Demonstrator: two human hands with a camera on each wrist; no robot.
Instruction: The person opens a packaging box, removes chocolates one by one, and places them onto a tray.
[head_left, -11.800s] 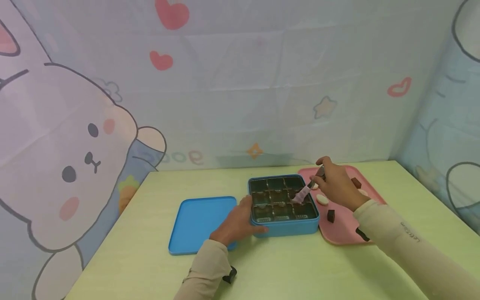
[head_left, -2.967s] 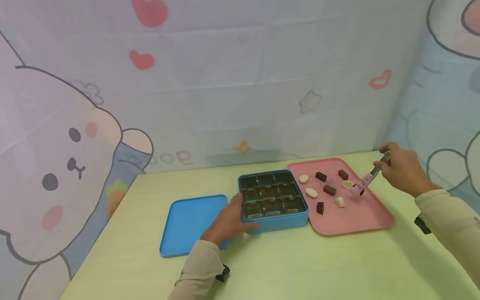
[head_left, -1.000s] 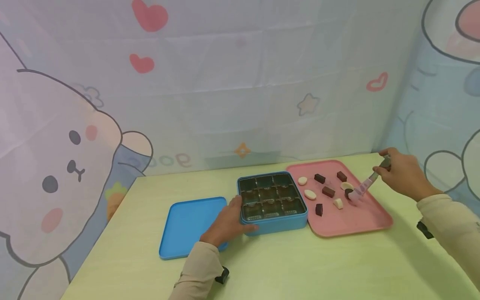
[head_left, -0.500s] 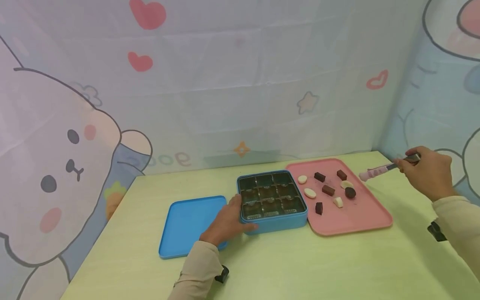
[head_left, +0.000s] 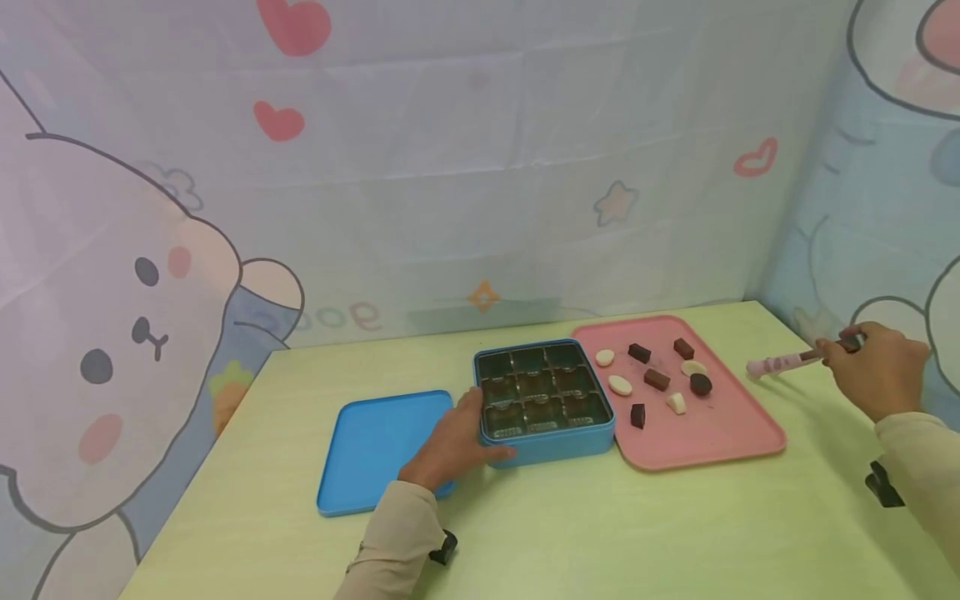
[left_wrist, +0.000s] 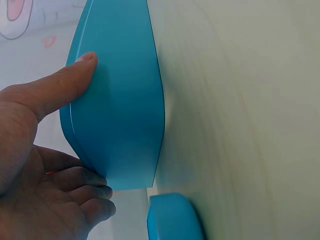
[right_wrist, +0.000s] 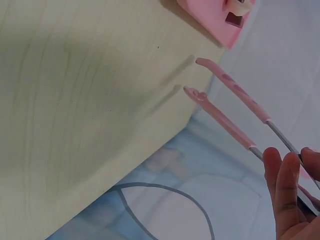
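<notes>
A pastel cartoon curtain with a rabbit and hearts hangs behind a pale green desk (head_left: 570,533). On it, a blue tin (head_left: 545,404) with nine vacant compartments sits in the middle, its flat blue lid (head_left: 378,446) lying just left of it. The left hand (head_left: 457,442) grips the tin's near left corner, thumb on the rim and fingers round the wall, apparently to steady it. Touching the tin's right side is a pink tray (head_left: 720,433) carrying eight loose chocolates (head_left: 657,379), dark and white, spread apart so each can be picked singly. The right hand (head_left: 877,371) pinches pink-tipped tongs (head_left: 787,362) right of the tray, above the desk, tips apart and carrying nothing.
</notes>
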